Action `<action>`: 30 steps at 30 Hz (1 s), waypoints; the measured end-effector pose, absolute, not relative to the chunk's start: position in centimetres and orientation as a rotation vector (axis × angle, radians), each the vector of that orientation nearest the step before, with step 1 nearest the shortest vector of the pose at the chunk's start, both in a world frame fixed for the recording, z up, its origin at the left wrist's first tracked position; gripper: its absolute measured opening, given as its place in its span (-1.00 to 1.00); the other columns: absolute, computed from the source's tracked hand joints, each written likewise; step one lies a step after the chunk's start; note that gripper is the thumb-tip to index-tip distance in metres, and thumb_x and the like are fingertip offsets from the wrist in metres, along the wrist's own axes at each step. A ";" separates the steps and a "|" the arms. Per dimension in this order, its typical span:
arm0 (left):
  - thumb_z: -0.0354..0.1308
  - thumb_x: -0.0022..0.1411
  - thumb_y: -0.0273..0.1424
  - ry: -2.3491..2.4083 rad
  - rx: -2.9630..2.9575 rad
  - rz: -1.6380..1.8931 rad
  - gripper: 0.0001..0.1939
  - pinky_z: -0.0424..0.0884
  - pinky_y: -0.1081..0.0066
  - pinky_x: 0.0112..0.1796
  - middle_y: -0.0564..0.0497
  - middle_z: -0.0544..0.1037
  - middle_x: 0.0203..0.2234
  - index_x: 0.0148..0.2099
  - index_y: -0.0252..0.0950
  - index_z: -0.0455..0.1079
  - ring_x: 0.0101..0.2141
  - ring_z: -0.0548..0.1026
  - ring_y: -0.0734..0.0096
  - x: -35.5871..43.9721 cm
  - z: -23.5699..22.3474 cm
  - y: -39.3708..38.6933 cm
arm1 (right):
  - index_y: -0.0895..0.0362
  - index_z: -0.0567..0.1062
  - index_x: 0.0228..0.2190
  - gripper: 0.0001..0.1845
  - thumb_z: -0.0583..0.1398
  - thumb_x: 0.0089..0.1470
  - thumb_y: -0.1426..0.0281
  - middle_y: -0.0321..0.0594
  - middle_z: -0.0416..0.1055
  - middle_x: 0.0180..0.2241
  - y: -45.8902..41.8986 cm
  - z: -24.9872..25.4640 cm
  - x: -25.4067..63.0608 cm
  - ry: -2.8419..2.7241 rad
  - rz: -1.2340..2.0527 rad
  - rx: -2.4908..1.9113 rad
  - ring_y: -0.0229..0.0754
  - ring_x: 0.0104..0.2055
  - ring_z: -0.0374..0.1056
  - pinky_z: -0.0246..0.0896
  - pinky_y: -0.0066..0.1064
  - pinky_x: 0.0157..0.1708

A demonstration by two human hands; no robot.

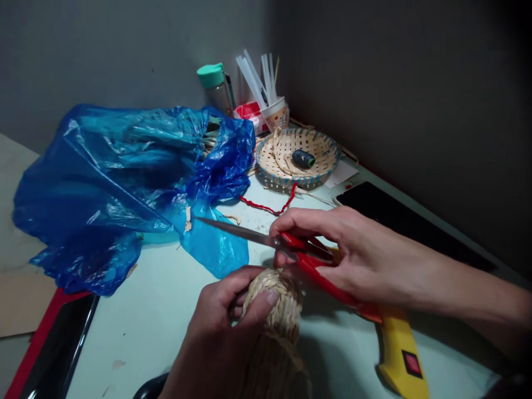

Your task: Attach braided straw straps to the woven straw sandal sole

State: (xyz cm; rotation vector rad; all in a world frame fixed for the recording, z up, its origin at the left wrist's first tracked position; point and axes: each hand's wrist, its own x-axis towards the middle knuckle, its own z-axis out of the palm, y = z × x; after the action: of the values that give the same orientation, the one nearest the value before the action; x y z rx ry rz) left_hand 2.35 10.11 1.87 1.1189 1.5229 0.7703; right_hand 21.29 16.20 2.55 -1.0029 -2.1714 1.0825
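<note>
My left hand [224,332] is closed round a rounded object wound with pale straw rope [276,305], thumb pressed on its top. My right hand [332,249] grips red-handled scissors [266,239] just above it. The long steel blades look closed and point left toward a blue plastic bag [120,183]. A yellow tool with a red switch [401,354] lies on the table under my right forearm.
A woven shallow basket [320,147] with a dark spool [303,159] sits at the back. Behind it stand a cup of white sticks [274,111] and a teal-capped bottle [214,83]. A red cord [270,208], a black phone [374,208] and a dark tablet [54,349] lie around.
</note>
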 end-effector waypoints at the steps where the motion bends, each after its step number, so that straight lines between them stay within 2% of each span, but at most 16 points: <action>1: 0.30 0.10 -0.32 1.533 1.146 0.781 -0.86 0.42 0.56 -0.43 0.10 0.64 -0.50 -0.28 -0.19 0.64 -0.46 0.54 0.40 2.4 1.8 10.0 | 0.05 0.48 -0.26 -0.77 0.19 0.02 0.56 -0.38 0.46 -0.45 16.2 2.6 21.3 -2.180 1.086 -1.002 -0.29 -0.49 0.29 0.11 -0.48 -0.54; 4: 0.28 0.11 -0.32 1.575 1.208 0.816 -0.84 0.46 0.49 -0.36 0.06 0.69 -0.40 -0.26 -0.19 0.65 -0.38 0.59 0.30 2.6 1.5 9.8 | 0.04 0.44 -0.26 -0.68 0.16 -0.05 0.63 -0.43 0.39 -0.50 16.0 2.5 21.1 -2.230 1.072 -0.989 -0.33 -0.54 0.19 0.00 -0.49 -0.59; 7: 0.26 0.11 -0.35 1.632 1.325 0.874 -0.80 0.48 0.39 -0.21 0.04 0.70 -0.28 -0.21 -0.16 0.65 -0.27 0.60 0.19 2.6 1.0 9.6 | 0.04 0.40 -0.24 -0.63 0.13 -0.06 0.67 -0.43 0.37 -0.46 15.7 2.3 20.8 -2.294 0.976 -0.944 -0.33 -0.50 0.19 0.00 -0.49 -0.53; 10: 0.26 0.09 -0.38 1.721 1.493 0.883 -0.81 0.45 0.29 -0.12 0.03 0.70 -0.28 -0.23 -0.10 0.66 -0.21 0.59 0.09 2.7 0.8 9.5 | 0.06 0.37 -0.23 -0.70 0.13 0.00 0.63 -0.37 0.40 -0.37 15.3 2.1 20.6 -2.372 0.891 -0.901 -0.30 -0.42 0.24 0.04 -0.46 -0.46; 15: 0.29 0.06 -0.33 1.815 1.603 0.845 -0.89 0.41 0.16 -0.10 -0.05 0.69 -0.33 -0.35 -0.10 0.66 -0.21 0.59 -0.06 3.1 1.4 9.2 | 0.10 0.34 -0.23 -0.83 0.11 0.12 0.54 -0.31 0.37 -0.37 14.5 1.7 20.4 -2.421 0.752 -0.905 -0.27 -0.39 0.23 0.03 -0.42 -0.45; 20: 0.30 0.08 -0.33 1.854 1.608 0.921 -0.88 0.43 0.19 -0.09 -0.04 0.67 -0.36 -0.30 -0.07 0.65 -0.23 0.59 0.01 2.9 1.1 8.6 | 0.10 0.33 -0.24 -0.87 0.10 0.15 0.54 -0.34 0.34 -0.39 14.5 1.9 20.1 -2.402 0.679 -0.822 -0.27 -0.38 0.21 0.07 -0.43 -0.40; 25: 0.26 0.11 -0.38 1.777 1.534 0.874 -0.83 0.42 0.23 -0.07 -0.04 0.68 -0.28 -0.25 -0.13 0.65 -0.16 0.57 0.04 2.7 0.5 9.0 | 0.08 0.31 -0.21 -0.72 0.15 0.01 0.59 -0.31 0.36 -0.36 14.7 2.0 20.1 -2.387 0.755 -0.903 -0.25 -0.42 0.22 0.06 -0.42 -0.48; 27: 0.23 0.12 -0.38 1.742 1.460 0.870 -0.82 0.43 0.29 -0.14 -0.03 0.67 -0.32 -0.25 -0.17 0.65 -0.23 0.58 0.11 2.9 0.7 9.2 | 0.10 0.30 -0.16 -0.68 0.17 0.01 0.57 -0.32 0.35 -0.34 14.6 1.8 20.2 -2.388 0.736 -0.887 -0.26 -0.40 0.21 0.05 -0.43 -0.46; 30: 0.23 0.11 -0.33 1.684 1.217 0.895 -0.87 0.41 0.44 -0.38 0.03 0.61 -0.52 -0.36 -0.24 0.59 -0.41 0.54 0.27 3.2 1.0 9.3 | 0.09 0.30 -0.16 -0.66 0.16 0.00 0.59 -0.37 0.33 -0.33 14.6 1.4 20.5 -2.368 0.661 -0.846 -0.30 -0.39 0.18 0.03 -0.47 -0.43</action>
State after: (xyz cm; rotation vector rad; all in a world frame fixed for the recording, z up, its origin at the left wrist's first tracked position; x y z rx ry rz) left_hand 3.22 9.30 1.02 1.2171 1.6841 0.8951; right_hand 20.45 14.57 1.42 -0.8464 -2.3683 0.6607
